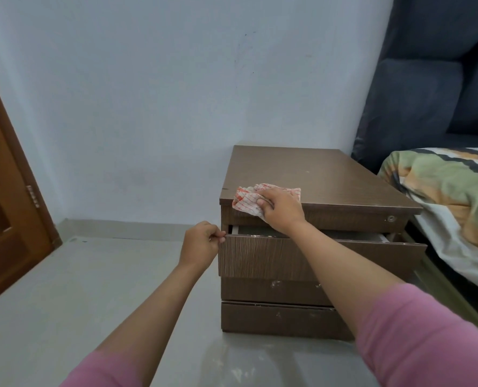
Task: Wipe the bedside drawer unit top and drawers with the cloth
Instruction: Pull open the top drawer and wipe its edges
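Wall (162, 93): pale blue, behind everything, from 9 to 1 o'clock.
Bed (455, 196): at 3 o'clock, patterned cover, dark headboard above it.
Door (6, 205): brown wood, at 9 o'clock.
Bedside drawer unit (310, 174): centre, against the wall, just beside the bed; 3 brown fronts stacked under a flat top.
Top drawer (274, 258): pulled slightly out, a dark gap showing behind its front; the 2 lower drawers look closed.
Right hand (281, 209): curled round the cloth, at the top's front edge, toward 7 o'clock of the surface.
Left hand (201, 241): pinching the top drawer's left corner.
Cloth (249, 201): white with red checks, bunched, lying on the top and hanging over its front lip.
Step, as judged: top wiped or nearly so, drawer being opened.
Next move, as judged: a steady pull toward 6 o'clock, then cloth down into the gap; a 1-corner pull may skew the drawer.
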`<act>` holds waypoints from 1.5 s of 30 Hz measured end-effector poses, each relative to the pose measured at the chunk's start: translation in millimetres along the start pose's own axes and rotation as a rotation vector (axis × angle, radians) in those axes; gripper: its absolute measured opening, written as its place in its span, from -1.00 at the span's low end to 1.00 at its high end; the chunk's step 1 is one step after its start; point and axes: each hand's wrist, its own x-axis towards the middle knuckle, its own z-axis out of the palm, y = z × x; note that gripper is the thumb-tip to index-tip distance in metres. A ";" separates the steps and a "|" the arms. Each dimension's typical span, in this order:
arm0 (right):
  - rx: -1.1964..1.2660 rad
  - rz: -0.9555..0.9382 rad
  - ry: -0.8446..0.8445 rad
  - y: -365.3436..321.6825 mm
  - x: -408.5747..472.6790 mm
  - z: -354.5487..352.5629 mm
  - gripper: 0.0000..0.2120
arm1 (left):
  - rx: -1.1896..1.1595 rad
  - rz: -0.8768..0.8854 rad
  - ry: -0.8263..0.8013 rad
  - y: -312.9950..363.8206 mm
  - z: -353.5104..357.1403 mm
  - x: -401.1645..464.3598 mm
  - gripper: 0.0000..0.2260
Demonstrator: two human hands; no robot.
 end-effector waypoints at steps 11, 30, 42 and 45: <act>0.053 0.102 0.270 -21.9 -35.6 0.2 -0.77 | 0.030 -0.006 -0.093 8.1 -10.5 -6.0 -0.95; -0.020 0.429 0.177 -45.9 -89.5 54.7 -0.68 | 0.025 -0.002 -0.079 6.3 -10.1 -6.9 -0.95; -0.075 0.470 0.244 -22.4 -94.8 43.5 -0.66 | 0.039 0.008 -0.071 8.1 -9.9 -9.1 -0.92; -0.106 0.480 0.263 -11.0 -97.9 37.7 -0.65 | 0.027 0.006 -0.066 8.0 -9.7 -9.2 -0.92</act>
